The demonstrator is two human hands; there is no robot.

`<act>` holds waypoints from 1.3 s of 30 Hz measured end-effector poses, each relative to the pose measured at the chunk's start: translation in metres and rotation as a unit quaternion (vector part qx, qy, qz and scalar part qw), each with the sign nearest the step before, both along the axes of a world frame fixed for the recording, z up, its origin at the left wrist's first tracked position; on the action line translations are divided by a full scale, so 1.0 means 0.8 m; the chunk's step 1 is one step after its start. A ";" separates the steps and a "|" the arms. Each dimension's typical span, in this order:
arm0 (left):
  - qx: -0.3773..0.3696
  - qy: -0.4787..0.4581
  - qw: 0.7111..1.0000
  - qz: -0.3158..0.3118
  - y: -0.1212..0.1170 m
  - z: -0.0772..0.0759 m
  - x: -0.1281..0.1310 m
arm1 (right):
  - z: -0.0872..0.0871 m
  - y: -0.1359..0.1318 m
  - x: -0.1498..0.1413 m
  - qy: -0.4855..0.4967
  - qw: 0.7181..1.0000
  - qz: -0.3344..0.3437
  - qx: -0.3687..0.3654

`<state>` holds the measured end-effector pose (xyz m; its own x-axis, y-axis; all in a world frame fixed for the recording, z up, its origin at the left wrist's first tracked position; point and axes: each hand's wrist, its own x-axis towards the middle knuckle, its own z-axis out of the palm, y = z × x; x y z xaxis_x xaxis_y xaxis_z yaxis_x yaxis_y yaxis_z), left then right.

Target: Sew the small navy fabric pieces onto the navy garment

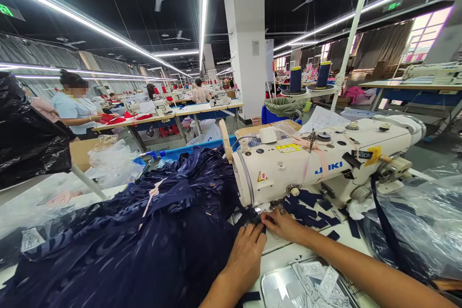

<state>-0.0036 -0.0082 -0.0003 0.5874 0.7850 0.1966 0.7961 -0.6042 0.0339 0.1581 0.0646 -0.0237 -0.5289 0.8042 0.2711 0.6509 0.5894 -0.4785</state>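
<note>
A white sewing machine [277, 173] stands in front of me, its needle area low at its left end. Navy fabric [173, 236] lies heaped to the left, with an edge running in under the presser foot. My left hand [247, 252] is closed on that edge, fingers bent and close together just before the foot. Right beside the needle, my right hand [283, 225] pinches the fabric, its fingertips partly hidden. Small navy fabric pieces [306, 209] are scattered on the bed behind my right hand. A tray [269, 286] of printed labels [329, 281] sits below my right forearm.
Clear plastic bags [426, 231] lie at the right. A black plastic bag [32, 134] hangs at the left. Two navy thread cones [295, 80] stand behind the machine. A co-worker [77, 106] handles red fabric at another table, and a pillar [245, 38] rises behind.
</note>
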 end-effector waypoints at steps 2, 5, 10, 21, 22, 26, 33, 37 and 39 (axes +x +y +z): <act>-0.004 -0.015 1.000 -0.006 0.000 -0.001 -0.002 | 0.004 -0.005 0.004 -0.029 0.998 0.034 0.035; 0.004 -0.049 0.999 -0.018 0.000 -0.003 -0.008 | 0.012 -0.014 0.011 -0.113 0.976 0.109 0.151; 0.044 -0.088 0.995 -0.022 0.001 -0.002 -0.008 | 0.015 -0.014 0.015 -0.183 0.937 0.143 0.262; 0.080 -0.095 0.992 0.027 0.011 -0.015 0.004 | 0.019 0.002 0.018 -0.186 0.933 0.163 0.260; 0.079 -0.094 0.992 0.030 0.011 -0.016 0.004 | 0.021 0.001 0.019 -0.184 0.935 0.165 0.256; 0.076 -0.081 0.993 0.043 0.011 -0.016 0.006 | 0.023 0.000 0.019 -0.176 0.939 0.163 0.246; 0.081 -0.067 0.993 0.057 0.015 -0.017 0.009 | 0.008 0.007 0.020 -0.195 0.940 0.153 0.236; 0.079 -0.052 0.993 0.064 0.017 -0.015 0.010 | 0.011 0.006 0.018 -0.194 0.940 0.144 0.242; 0.080 -0.044 0.994 0.068 0.018 -0.013 0.011 | 0.014 0.005 0.017 -0.190 0.940 0.142 0.246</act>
<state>0.0053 0.0059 -0.0108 0.4532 0.8104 0.3713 0.8688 -0.4948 0.0196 0.1716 0.0688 -0.0128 -0.8376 0.4414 0.3220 0.5016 0.8548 0.1330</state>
